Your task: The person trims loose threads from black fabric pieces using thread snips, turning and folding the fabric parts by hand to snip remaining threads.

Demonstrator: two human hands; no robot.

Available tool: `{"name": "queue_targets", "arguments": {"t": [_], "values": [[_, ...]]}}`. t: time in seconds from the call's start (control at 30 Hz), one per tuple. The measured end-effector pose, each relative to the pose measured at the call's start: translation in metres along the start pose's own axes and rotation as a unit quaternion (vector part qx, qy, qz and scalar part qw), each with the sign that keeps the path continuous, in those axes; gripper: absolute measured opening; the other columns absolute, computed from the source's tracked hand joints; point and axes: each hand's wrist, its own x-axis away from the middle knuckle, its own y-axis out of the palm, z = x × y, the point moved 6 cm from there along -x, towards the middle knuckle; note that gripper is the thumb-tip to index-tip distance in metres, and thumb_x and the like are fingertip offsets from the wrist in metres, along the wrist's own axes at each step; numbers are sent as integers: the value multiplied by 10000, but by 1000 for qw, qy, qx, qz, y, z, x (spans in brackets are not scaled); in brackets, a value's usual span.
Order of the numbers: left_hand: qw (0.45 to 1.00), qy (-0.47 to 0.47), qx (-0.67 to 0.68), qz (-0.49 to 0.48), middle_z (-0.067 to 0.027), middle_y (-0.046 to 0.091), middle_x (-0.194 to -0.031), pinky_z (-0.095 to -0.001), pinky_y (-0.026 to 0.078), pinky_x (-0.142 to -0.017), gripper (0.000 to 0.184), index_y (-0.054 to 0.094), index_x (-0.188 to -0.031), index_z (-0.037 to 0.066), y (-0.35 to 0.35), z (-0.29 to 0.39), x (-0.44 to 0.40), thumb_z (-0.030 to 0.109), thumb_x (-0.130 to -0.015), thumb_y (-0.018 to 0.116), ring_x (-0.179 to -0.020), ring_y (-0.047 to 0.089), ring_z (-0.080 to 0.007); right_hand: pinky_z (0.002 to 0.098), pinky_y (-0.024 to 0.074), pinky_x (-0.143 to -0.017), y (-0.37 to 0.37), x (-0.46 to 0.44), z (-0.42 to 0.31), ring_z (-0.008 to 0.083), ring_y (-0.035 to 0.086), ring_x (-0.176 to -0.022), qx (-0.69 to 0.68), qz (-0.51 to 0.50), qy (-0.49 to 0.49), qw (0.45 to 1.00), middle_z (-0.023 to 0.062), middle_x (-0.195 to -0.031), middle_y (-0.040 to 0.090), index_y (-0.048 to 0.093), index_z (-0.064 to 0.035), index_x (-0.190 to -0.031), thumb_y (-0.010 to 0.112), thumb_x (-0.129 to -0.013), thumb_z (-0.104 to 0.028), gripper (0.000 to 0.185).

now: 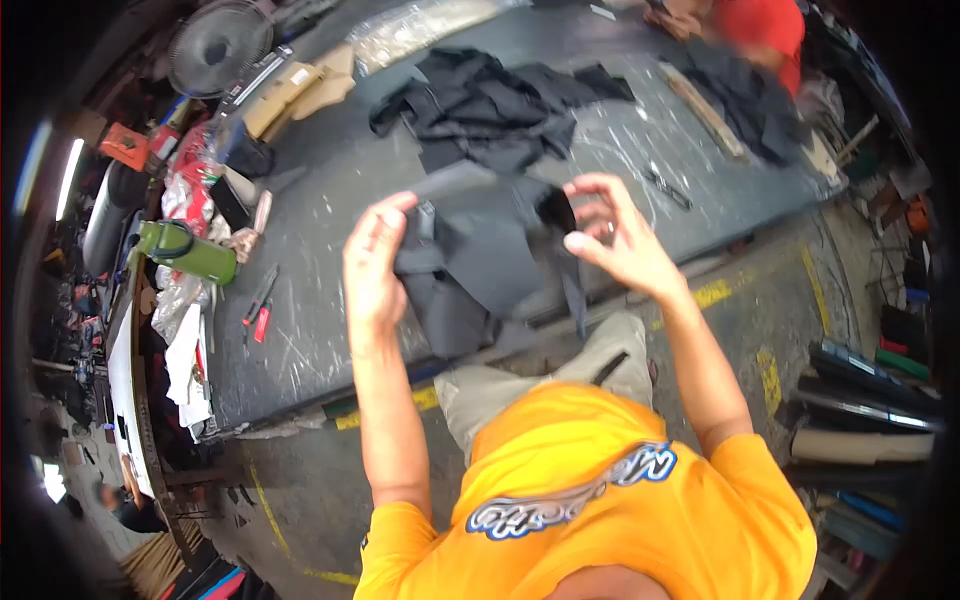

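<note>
A black fabric piece (490, 260), folded and partly raised, spans the space between both hands at the table's near edge. My left hand (376, 265) is at its left side, fingers curled against the edge. On the other side my right hand (625, 240) curves beside a dark opening in the piece, its thumb and fingers apart. Behind the piece lies a crumpled heap of black fabric (490, 105).
The dark table (310, 290) bears red-handled cutters (262, 305), another hand tool (668, 187) and a wooden strip (703, 112). A green bottle (190, 250) lies left. Another person in red (775, 35) is at the far right, near more black fabric (755, 100).
</note>
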Motion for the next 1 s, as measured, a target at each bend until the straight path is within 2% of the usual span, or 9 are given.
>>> {"name": "queue_targets", "arguments": {"t": [0.2,0.3,0.47,0.6,0.73,0.83,0.87,0.93,1.0], "values": [[998,-7,56,2,-34,688,-1148,-239,487,-914,373,663,-1259,-8,-6,12,1,282,-1025,643,-1017,627,-94,262,476,-818,13,3,29,96,573,-986,38,-120,89,988,44,-1113,632,500,-34,-1340,798,-856,-148,579],[996,-5,82,28,-38,701,-1101,-242,499,-904,337,675,-1235,-10,-3,12,1,254,-1029,639,-996,639,-94,267,479,-814,27,7,49,97,601,-944,-103,-161,119,974,14,-993,653,544,-13,-1288,805,-837,-132,534],[992,10,106,63,-48,706,-1086,-241,504,-905,329,678,-1225,-18,-4,8,-1,247,-1036,630,-992,647,-96,277,491,-824,42,15,46,103,635,-957,-230,-215,137,939,26,-994,663,587,13,-1226,806,-823,-111,475],[992,21,97,82,-52,704,-1089,-243,499,-917,336,680,-1217,-19,-6,3,2,260,-1036,629,-989,648,-98,311,506,-874,53,31,23,119,652,-1022,-435,-261,154,848,36,-1007,681,621,1,-1161,773,-841,-87,365],[989,-15,124,84,-48,699,-1089,-251,494,-931,339,679,-1216,-11,-3,-6,12,271,-1034,634,-987,648,-105,307,551,-779,42,22,15,137,692,-913,-324,-118,95,934,65,-979,698,621,-12,-1142,714,-881,-90,287],[990,1,124,63,-44,694,-1092,-249,497,-924,347,672,-1229,-6,-1,-9,21,278,-1032,637,-990,642,-105,265,544,-599,22,8,18,125,683,-711,-34,1,151,988,68,-914,698,608,-22,-1138,698,-894,-78,266],[991,8,123,55,-42,691,-1093,-248,498,-920,351,668,-1235,-3,-1,-10,24,281,-1031,638,-991,639,-105,265,544,-599,17,2,31,125,683,-711,-32,1,153,988,68,-914,698,608,-22,-1138,698,-894,-78,266],[990,18,131,51,-40,688,-1097,-247,499,-917,351,662,-1244,-2,-1,1,25,278,-1033,635,-993,635,-104,235,461,-450,-18,-12,64,96,612,-539,-101,165,103,976,43,-807,663,586,-19,-1166,707,-904,-74,293],[988,36,140,45,-38,682,-1105,-244,501,-910,351,652,-1262,2,-3,15,29,270,-1037,629,-999,627,-102,229,459,-467,-37,-16,82,87,604,-563,-86,155,119,977,28,-799,645,581,-19,-1172,711,-908,-83,302]]}}
